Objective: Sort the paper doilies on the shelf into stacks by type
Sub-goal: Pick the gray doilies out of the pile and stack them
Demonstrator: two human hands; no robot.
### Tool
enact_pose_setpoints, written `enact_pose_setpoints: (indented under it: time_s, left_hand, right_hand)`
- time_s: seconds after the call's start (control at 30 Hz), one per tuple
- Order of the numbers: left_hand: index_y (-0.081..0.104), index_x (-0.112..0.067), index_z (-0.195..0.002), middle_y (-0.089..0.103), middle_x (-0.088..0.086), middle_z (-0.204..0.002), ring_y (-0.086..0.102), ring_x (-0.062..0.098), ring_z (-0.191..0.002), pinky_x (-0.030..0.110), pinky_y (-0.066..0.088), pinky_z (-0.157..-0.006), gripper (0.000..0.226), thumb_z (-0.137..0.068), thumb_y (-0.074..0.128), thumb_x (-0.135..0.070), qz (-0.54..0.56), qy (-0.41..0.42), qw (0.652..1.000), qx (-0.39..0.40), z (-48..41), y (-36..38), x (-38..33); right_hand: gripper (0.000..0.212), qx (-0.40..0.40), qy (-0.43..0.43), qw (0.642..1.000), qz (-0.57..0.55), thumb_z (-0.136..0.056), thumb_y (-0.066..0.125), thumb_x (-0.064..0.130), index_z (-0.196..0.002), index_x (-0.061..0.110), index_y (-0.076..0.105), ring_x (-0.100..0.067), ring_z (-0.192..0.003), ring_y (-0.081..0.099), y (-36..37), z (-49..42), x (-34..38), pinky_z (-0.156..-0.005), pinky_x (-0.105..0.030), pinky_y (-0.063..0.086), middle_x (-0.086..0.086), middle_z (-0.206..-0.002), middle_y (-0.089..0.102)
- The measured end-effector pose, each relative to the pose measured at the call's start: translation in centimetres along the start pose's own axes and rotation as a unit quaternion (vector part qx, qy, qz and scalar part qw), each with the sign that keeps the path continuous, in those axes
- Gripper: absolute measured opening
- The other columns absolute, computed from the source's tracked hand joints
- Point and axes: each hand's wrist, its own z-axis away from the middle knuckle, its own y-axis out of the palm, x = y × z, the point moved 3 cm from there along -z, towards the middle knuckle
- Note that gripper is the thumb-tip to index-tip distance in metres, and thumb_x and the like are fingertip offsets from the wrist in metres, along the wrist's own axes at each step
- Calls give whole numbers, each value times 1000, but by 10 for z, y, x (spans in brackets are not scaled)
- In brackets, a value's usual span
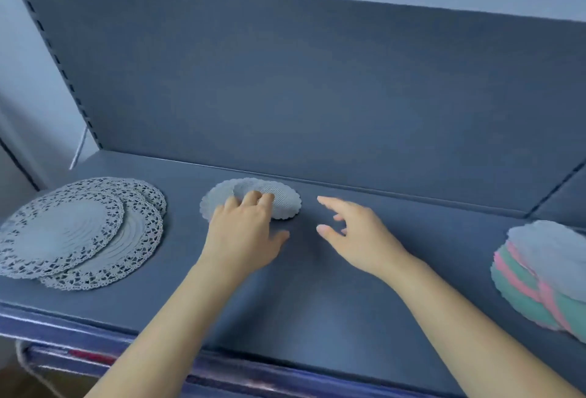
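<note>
From where I stand, the sorting looks well along. Three groups already lie apart on the grey-blue shelf (317,318). The large white lace-edged paper doilies (63,232) are fanned loosely at the left end. Two small white scalloped paper doilies (285,204) overlap in the middle near the back. A slipping pile of white, pink and green scalloped paper doilies (545,270) sits at the far right.

The step in hand seems to be squaring up that middle pair. The left hand (244,232) rests on them with its fingers bent down onto the upper sheet and its thumb splayed out on the bare shelf. That is no pinch, but the knuckles hide the fingertips. I cannot tell whether the grip has hooked an edge or is only pressing. The right hand (355,232) hovers just beside the pair, fingers spread and loose, its grip holding nothing.

The next move likely calls for a light slide, not a lift. Thin paper like this will probably buckle if pushed hard, so the free hand could steady the lower sheet. After that, the mixed-colour pile probably still wants splitting.

There is plenty of bare shelf between the middle pair and the right pile for new stacks. The grey back panel (317,96) rises close behind the small doilies, so reaching further back is limited. The lace stack runs near the blue front lip (95,328), and the coloured pile also lies close to the front, so a careless nudge might tip sheets off.
</note>
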Motion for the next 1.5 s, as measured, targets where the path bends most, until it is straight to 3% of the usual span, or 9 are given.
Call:
enact_pose_setpoints:
  time_s: [0.2, 0.3, 0.43, 0.6, 0.87, 1.07, 1.23, 1.3, 1.5]
  left_hand:
    - [44, -14, -122, 52, 3, -124, 46, 26, -120, 33, 36, -88, 65, -83, 49, -65, -72, -12, 997, 34, -1, -12, -112]
    - [44, -15, -122, 53, 0, -124, 46, 24, -121, 33, 37, -88, 59, -86, 47, -62, -44, 77, 995, 50, 7, -11, -196]
    - [50, -17, -113, 59, -2, -113, 52, 22, -109, 30, 37, -81, 45, -88, 46, -55, 0, 171, 985, 3, 29, 12, -319]
    - [52, -18, -115, 57, 0, -116, 50, 24, -113, 32, 38, -89, 46, -86, 50, -53, 34, 164, 984, 65, 34, 69, -436]
    - [50, -10, -117, 55, 9, -118, 56, 27, -104, 31, 42, -79, 25, -100, 41, -26, -7, 136, 986, 96, 25, 84, -459]
    - [41, -9, -89, 52, 10, -71, 48, 31, -62, 36, 41, -56, 11, -97, 33, -12, 67, 19, 998, -10, 20, 60, -428]
    - [50, -13, -86, 50, -1, -63, 44, 12, -58, 20, 35, -53, 19, -98, 36, -14, 296, -72, 929, -209, 33, 29, -401]
    - [56, -11, -88, 49, -2, -63, 43, 10, -58, 17, 36, -55, 19, -97, 39, -12, 338, -91, 908, -230, 35, 22, -390]
    - [65, -15, -82, 57, -1, -77, 55, 15, -74, 32, 57, -65, 24, -96, 46, -15, 570, -188, 777, -188, 58, 2, -329]
  right_hand:
    - [34, -33, 103, 994, -9, -92, 57, 29, -125, 37, 55, 5, -102, 55, -76, 103, -83, -86, -13, 46, 23, -117, 56]
    - [33, -78, 141, 987, -6, -92, 58, 26, -124, 31, 57, 0, -105, 56, -120, 153, -140, -96, -24, 45, 16, -123, 59]
    - [37, -118, 159, 979, 43, -93, 56, 25, -130, 27, 53, -2, -115, 52, -173, 206, -223, -89, -15, 35, 15, -132, 55]
    - [42, -103, 131, 981, 99, -91, 56, 34, -133, 31, 49, -7, -123, 50, -222, 234, -316, -100, -27, 41, 15, -136, 51]
    - [48, -62, -26, 994, 84, -88, 61, 43, -128, 17, 55, -15, -124, 46, -236, 191, -334, -101, -28, 37, 4, -131, 55]
    - [46, -50, -100, 950, 293, -93, 41, 56, -92, 14, 60, -25, -103, 55, -225, 167, -329, -90, -36, 38, -3, -100, 65]
    - [30, -139, -200, 934, 260, -99, 43, 23, -75, 12, 57, -26, -71, 60, -233, 178, -319, -65, -37, 48, -2, -69, 63]
    - [33, -181, -189, 951, 167, -95, 48, 19, -63, 15, 44, -18, -52, 45, -239, 186, -306, -46, -30, 33, 6, -52, 43]
    - [31, -185, -68, 965, -171, -89, 49, 9, -61, 2, 38, -10, -50, 24, -226, 190, -241, -46, -23, 19, 1, -54, 29]
